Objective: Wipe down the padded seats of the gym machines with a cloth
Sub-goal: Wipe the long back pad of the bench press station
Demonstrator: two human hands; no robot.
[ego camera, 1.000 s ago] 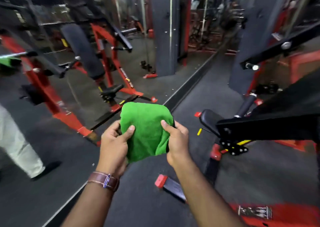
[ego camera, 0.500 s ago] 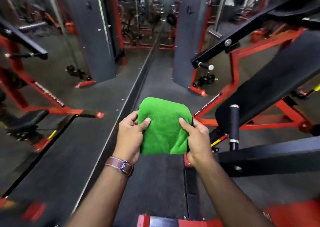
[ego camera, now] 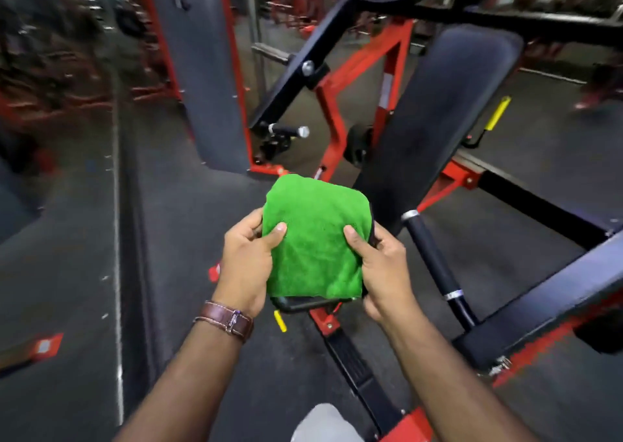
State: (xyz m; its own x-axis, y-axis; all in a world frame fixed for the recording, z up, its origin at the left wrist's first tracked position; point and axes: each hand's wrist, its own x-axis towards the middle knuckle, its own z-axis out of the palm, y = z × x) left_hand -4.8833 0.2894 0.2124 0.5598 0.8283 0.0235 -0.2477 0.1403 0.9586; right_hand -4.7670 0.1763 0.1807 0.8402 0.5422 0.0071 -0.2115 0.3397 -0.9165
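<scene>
Both hands — left hand (ego camera: 247, 259), right hand (ego camera: 379, 268) — pinch folded green cloth (ego camera: 313, 239) mid-frame; back pad (ego camera: 435, 118) upper right untouched — wiping not started.

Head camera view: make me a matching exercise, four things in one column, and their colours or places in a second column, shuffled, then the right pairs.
Things:
1. cloth
2. back pad
3. watch strap
4. seat pad

Descriptions:
A. brown, on the left wrist
B. black, long and tilted, upper right
C. green, held by the left hand and the right hand
D. black, mostly hidden beneath the cloth

Pairs: 1-C, 2-B, 3-A, 4-D
</scene>
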